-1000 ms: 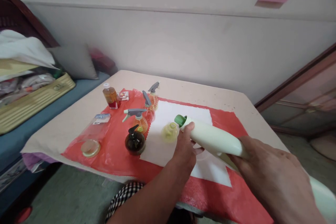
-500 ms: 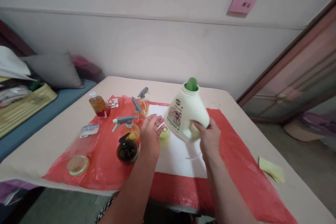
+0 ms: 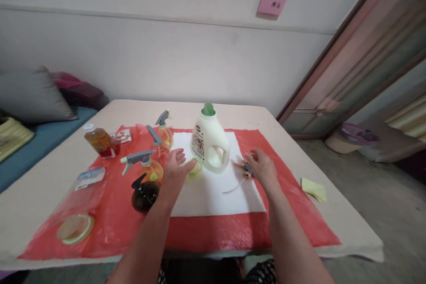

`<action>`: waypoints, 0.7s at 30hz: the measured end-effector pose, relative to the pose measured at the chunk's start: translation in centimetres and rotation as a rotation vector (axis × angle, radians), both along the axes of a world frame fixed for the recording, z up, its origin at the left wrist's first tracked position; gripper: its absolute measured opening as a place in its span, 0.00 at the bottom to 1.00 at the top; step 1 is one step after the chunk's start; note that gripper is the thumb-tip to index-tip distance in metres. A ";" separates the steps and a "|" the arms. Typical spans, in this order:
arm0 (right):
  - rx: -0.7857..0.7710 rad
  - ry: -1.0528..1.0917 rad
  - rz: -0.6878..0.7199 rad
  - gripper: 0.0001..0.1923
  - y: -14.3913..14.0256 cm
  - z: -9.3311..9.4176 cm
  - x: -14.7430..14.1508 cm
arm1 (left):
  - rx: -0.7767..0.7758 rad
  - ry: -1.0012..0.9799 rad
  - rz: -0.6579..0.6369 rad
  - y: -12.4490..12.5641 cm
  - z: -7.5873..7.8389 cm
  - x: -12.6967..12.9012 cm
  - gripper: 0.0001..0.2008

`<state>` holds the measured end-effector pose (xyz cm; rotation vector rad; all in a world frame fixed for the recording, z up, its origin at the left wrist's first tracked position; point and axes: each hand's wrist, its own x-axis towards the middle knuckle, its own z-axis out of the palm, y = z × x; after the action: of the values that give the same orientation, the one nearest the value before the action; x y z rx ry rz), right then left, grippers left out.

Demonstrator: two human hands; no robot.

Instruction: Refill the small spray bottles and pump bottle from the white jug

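A cream detergent jug (image 3: 218,144) with a green spout stands upright on a white cloth (image 3: 213,199). My left hand (image 3: 176,166) is open, its thumb stretched out by a small see-through yellowish bottle (image 3: 195,171); whether they touch I cannot tell. To the right of the jug, my right hand (image 3: 261,166) hovers with bent, parted fingers and nothing visibly gripped. Just beside those fingers lies a grey and orange spray head (image 3: 246,168) with a thin white tube. Left of my left hand are several spray bottles (image 3: 152,168) and a dark pump bottle (image 3: 145,194).
A red plastic sheet (image 3: 289,195) lies under the cloth. On the left are an amber bottle (image 3: 101,142), a round lid (image 3: 76,228) and a plastic packet (image 3: 89,177). A folded yellow cloth (image 3: 313,188) lies near the right table edge.
The jug has come down from my right hand's tilted hold and now stands upright on the cloth. My right hand has let go and moved right, beside the spray head. The view has shifted right.
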<state>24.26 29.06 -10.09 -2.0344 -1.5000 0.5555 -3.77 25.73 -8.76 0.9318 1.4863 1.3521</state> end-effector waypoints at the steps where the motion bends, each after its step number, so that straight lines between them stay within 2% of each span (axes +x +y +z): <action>1: -0.063 -0.035 -0.036 0.25 -0.2 -0.3 0.9 | -0.013 0.093 -0.044 0.2 -0.6 -0.2 0.35; 5: -0.259 -0.112 -0.119 0.21 -0.1 -2.5 2.0 | -0.055 0.345 -0.171 0.8 -2.9 -0.6 0.44; 8: -0.274 -0.096 -0.170 0.21 0.4 -3.7 1.1 | -0.091 0.374 -0.222 0.9 -4.0 -0.4 0.44; 10: -0.246 -0.053 -0.206 0.19 0.3 -3.6 0.5 | -0.102 0.379 -0.241 0.8 -4.6 -0.2 0.43; 12: -0.172 0.023 -0.215 0.15 -0.2 -2.8 0.4 | -0.099 0.394 -0.254 0.8 -4.8 -0.1 0.40; 15: 0.047 0.189 -0.163 0.12 -1.0 -0.8 1.0 | -0.082 0.429 -0.253 0.7 -4.6 0.1 0.34; 21: 0.478 0.601 -0.136 0.20 -1.0 4.6 1.2 | -0.042 0.455 -0.290 -0.3 -2.0 1.9 0.33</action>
<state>25.42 28.03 -5.45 -1.4160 -1.0029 0.6118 -1.88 25.43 -10.73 1.4343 1.6229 0.9319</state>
